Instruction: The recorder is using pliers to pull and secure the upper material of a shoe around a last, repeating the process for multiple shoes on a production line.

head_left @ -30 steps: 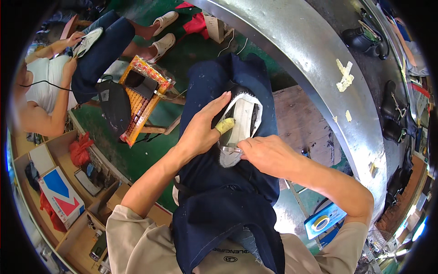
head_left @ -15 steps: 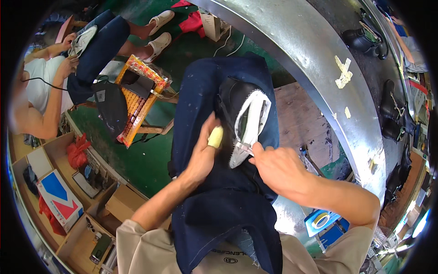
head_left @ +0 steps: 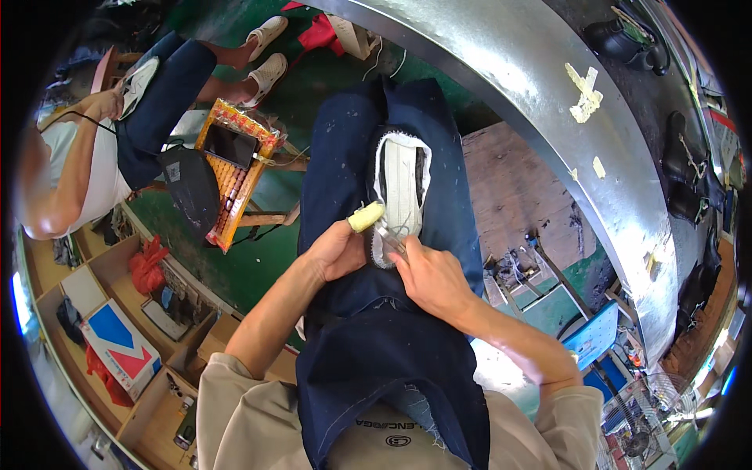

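Observation:
A dark shoe (head_left: 403,184) lies sole side up along my lap, its pale bottom framed by a white stitched or toothed edge. My left hand (head_left: 342,249) is closed against its near left side; the thumb wears a pale yellow wrap (head_left: 366,217). Between the fingers of my right hand (head_left: 432,276) is a small metal tool (head_left: 390,236), its tip at the near end of the shoe. Its exact kind is hard to make out. A thin thread (head_left: 413,215) seems to run near it over the shoe bottom. A dark blue apron (head_left: 384,352) covers my lap.
A curved metal bench (head_left: 501,70) arcs along the far right, with black shoes (head_left: 681,172) beyond. At left, another person (head_left: 86,149) holds a white shoe beside a beaded stool (head_left: 233,176) bearing a phone. A divided wooden tray (head_left: 117,274) stands lower left.
The shoe has turned from tilted to nearly straight, its bottom now facing up. My right hand has moved left with the tool, closer to my left hand, whose wrapped thumb has turned toward the shoe.

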Tool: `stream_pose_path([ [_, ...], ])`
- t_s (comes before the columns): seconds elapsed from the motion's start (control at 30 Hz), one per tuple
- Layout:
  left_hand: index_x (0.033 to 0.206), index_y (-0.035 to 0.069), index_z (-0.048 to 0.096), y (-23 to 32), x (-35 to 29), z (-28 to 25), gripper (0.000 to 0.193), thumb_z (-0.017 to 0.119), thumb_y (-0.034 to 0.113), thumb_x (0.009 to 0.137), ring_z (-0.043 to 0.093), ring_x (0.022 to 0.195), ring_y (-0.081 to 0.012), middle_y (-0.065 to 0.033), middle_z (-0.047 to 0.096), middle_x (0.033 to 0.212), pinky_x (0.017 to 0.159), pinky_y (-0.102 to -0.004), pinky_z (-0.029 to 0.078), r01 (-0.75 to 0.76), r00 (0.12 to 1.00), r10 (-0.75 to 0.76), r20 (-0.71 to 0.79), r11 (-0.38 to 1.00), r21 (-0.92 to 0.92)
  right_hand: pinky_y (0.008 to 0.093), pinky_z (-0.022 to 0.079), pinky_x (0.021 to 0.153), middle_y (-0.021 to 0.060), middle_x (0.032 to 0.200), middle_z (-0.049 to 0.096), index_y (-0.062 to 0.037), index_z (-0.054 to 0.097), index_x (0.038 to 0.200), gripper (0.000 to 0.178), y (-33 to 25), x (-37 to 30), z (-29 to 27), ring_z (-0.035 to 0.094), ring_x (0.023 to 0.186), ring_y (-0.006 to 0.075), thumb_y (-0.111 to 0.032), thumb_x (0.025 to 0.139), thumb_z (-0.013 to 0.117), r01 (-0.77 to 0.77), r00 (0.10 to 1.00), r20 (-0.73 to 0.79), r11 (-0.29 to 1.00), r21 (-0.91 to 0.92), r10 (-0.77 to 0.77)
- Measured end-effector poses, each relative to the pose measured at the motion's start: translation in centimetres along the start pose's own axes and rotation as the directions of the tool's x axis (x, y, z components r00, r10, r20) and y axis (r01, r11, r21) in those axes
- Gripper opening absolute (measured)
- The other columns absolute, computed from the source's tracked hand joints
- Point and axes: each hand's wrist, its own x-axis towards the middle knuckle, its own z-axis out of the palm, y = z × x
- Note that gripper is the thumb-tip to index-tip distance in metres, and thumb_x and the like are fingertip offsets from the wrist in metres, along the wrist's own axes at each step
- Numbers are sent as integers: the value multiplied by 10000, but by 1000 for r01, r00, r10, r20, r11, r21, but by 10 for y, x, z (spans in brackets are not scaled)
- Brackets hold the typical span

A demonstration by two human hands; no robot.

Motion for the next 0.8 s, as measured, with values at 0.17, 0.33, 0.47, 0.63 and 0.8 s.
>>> stream_pose_path([
  [0.17,1301,-41,635,4,9,25,476,644,344,1023,686,1107,-236,-142,711,1205,1001,-389,518,51,974,12,-226,961,273,449,543,536,211,703,680,4,575,962,284,11,-11,-16,701,655,386,-268,1035,606,-276,953,237,866,417,190],
  [0.33,1273,-33,660,-11,13,39,449,666,334,1013,683,1067,-203,-138,722,1169,920,-352,535,-87,951,206,-231,894,439,393,535,523,149,722,703,-41,587,920,332,32,-4,-53,719,630,309,-353,998,666,120,930,351,993,-5,-110],
  [0.47,1224,-22,696,-20,14,42,378,717,269,983,697,1004,-183,-118,743,1088,878,-330,545,-181,912,319,-259,878,442,458,528,534,173,669,677,-41,557,893,340,6,-12,-60,689,617,377,-350,1015,634,223,957,245,934,-279,-156],
  [0.63,1446,-35,500,-38,12,41,563,662,296,1022,593,1241,-222,-162,622,1352,1061,-351,453,-257,873,410,-265,847,465,453,518,547,162,694,697,-19,532,950,406,30,-12,-52,707,617,342,-410,1051,584,-82,921,379,996,-26,85],
  [0.8,1652,12,102,-75,0,14,781,551,317,1091,378,1482,-229,-162,375,1621,1217,-367,300,-327,787,577,-220,691,644,481,524,577,163,664,677,-24,527,991,353,3,0,-92,694,629,378,-366,1064,567,-501,731,641,822,272,233],
])
